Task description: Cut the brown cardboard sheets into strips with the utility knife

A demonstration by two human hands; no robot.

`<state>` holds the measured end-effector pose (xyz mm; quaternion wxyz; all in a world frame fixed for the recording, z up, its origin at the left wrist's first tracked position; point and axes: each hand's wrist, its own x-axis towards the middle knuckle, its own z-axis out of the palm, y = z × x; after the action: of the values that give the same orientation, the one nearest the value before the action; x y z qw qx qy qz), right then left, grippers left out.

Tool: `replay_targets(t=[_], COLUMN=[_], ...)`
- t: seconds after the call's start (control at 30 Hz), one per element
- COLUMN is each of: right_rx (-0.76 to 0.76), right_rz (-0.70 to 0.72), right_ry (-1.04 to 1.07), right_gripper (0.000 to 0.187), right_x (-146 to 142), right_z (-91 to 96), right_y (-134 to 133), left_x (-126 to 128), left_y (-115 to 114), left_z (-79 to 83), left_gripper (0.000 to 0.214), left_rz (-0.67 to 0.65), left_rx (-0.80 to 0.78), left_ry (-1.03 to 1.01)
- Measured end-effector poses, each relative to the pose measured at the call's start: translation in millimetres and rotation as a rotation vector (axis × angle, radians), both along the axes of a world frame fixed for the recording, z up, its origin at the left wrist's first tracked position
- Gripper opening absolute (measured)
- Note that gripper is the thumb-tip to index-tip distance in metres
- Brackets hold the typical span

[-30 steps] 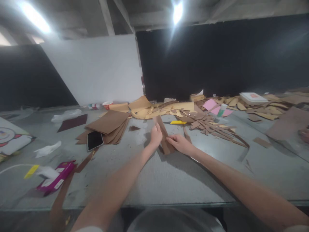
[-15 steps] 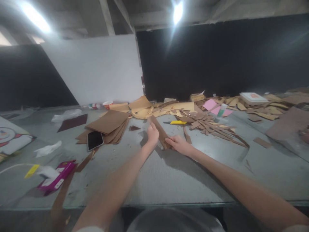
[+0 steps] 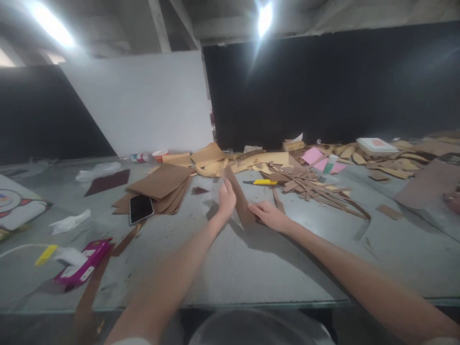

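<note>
A brown cardboard piece (image 3: 240,201) stands tilted on the grey table (image 3: 251,268) in the middle of the view. My left hand (image 3: 227,199) grips its left edge near the top, fingers wrapped round it. My right hand (image 3: 266,213) presses on its lower right end, fingers closed on the cardboard. Just behind lie a yellow utility knife (image 3: 265,182) and a heap of cardboard strips (image 3: 316,189).
A stack of brown cardboard sheets (image 3: 161,184) with a phone (image 3: 141,208) on it lies at left. A pink box (image 3: 84,263) and crumpled tissue (image 3: 70,222) sit near the front left. Pink paper (image 3: 313,155), a green glue stick (image 3: 329,165) and a white box (image 3: 375,145) lie far right.
The cardboard piece has been tipped up more steeply and shifted slightly left; my left hand rose a little with its top edge. My right hand stayed at the lower end.
</note>
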<state>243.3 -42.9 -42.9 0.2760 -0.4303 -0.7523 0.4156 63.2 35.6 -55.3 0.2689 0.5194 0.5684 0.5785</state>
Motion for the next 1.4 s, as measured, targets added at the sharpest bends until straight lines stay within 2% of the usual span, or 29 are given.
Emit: replay_targets(t=[0.13, 0.33, 0.47, 0.57, 0.67, 0.9, 1.07, 1.2, 1.27, 1.4], right_rx=[0.082, 0.238, 0.331, 0.366, 0.390, 0.303, 0.271, 0.275, 0.279, 0.282], right_rz=[-0.089, -0.280, -0.490, -0.618, -0.680, -0.653, -0.642, -0.646, -0.616, -0.481], right_ry=[0.131, 0.127, 0.173, 0.209, 0.242, 0.357, 0.372, 0.317, 0.272, 0.169], right_gripper=[0.057, 0.050, 0.054, 0.059, 0.061, 0.064, 0.065, 0.065, 0.063, 0.054], right_x=[2, 4, 14, 24, 30, 27, 29, 28, 24, 12], right_z=[-2.9, -9.6, -7.8, -5.5, -6.3, -12.9, -12.3, -11.7, -12.1, -13.7], right_y=[7, 18, 25, 29, 31, 35, 36, 33, 30, 22], left_x=[15, 39, 50, 55, 57, 53, 54, 54, 53, 44], left_y=[-16, -35, -52, -65, -71, -68, -71, -70, -66, -50], left_z=[0.0, -4.5, -5.1, -5.0, -5.3, -6.7, -6.1, -4.1, -2.6, -0.6], left_gripper=[0.060, 0.054, 0.044, 0.053, 0.061, 0.061, 0.057, 0.045, 0.037, 0.036], left_rz=[-0.195, -0.247, -0.474, -0.679, -0.760, -0.779, -0.809, -0.825, -0.736, -0.429], left_rx=[0.036, -0.017, -0.115, -0.227, -0.231, -0.147, -0.160, -0.232, -0.235, -0.103], left_ry=[0.092, 0.017, -0.023, -0.053, -0.062, -0.027, -0.032, -0.049, -0.034, 0.062])
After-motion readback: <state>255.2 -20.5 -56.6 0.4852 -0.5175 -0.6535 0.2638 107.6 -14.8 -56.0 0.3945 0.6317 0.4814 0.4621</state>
